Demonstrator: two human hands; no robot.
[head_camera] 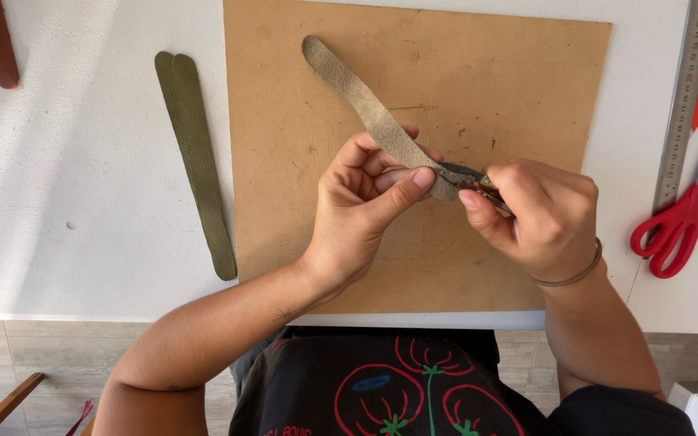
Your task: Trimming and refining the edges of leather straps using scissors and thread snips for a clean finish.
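Left hand (365, 194) pinches suede strip (365, 105) (over brown board (527, 89)) — right hand (539, 214) grips sm. tool (478, 184).

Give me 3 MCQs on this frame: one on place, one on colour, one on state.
1. Where do the green leather strips lie?
A. left of the brown board
B. on the board
C. under the steel ruler

2. What colour are the scissors' handles?
A. blue
B. red
C. black

3. What is the state of the tan suede strip?
A. flat on the table
B. rolled up
C. pinched in the left hand, with the small tool in the right hand at its end

Answers: 1 A, they rest on the white table beside the board; 2 B, red loops at right; 3 C, fingers clamp its near end.
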